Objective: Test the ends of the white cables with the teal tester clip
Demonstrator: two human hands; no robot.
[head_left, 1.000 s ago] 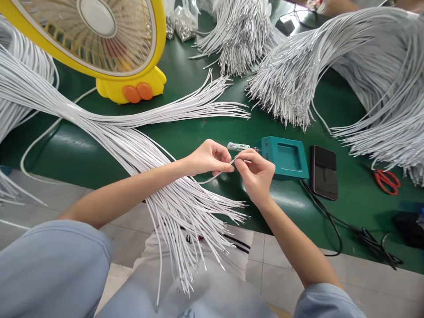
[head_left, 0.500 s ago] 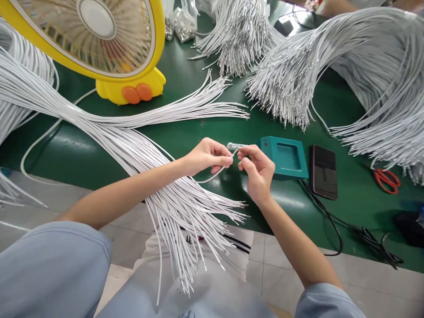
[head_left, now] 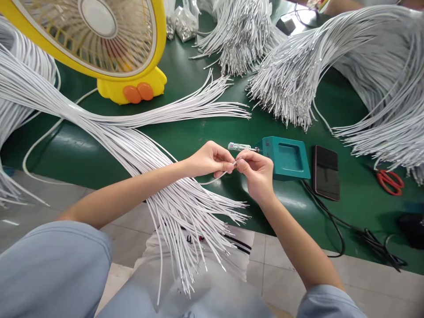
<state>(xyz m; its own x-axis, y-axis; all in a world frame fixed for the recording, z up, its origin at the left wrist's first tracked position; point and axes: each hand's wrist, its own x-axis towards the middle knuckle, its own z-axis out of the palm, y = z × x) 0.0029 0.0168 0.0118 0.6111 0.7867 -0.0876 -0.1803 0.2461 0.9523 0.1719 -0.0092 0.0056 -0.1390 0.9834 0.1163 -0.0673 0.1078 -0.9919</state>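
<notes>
A single white cable [head_left: 212, 180] runs up into my left hand [head_left: 213, 160], pinched between thumb and fingers. My right hand [head_left: 257, 170] closes its thumb and fingertips on the end of that same cable, right beside the left fingertips. Just past the fingers lies a small white tool head [head_left: 239, 146] with a metal tip, in front of a teal box [head_left: 289, 157] with a square recess. Under my left forearm spreads a thick bundle of white cables [head_left: 192, 207], its ends hanging over the table edge across my lap.
A yellow fan [head_left: 132, 86] stands at the back left. More cable bundles [head_left: 285, 84] lie along the back and right. A phone [head_left: 326, 172], red-handled scissors [head_left: 390, 182] and black cords [head_left: 331, 221] are on the right. Small bags of metal parts [head_left: 186, 24] sit behind.
My right hand has come down and left, its thumb and fingers closing onto the cable end. The white tool head behind it now shows more fully. My left hand has barely moved.
</notes>
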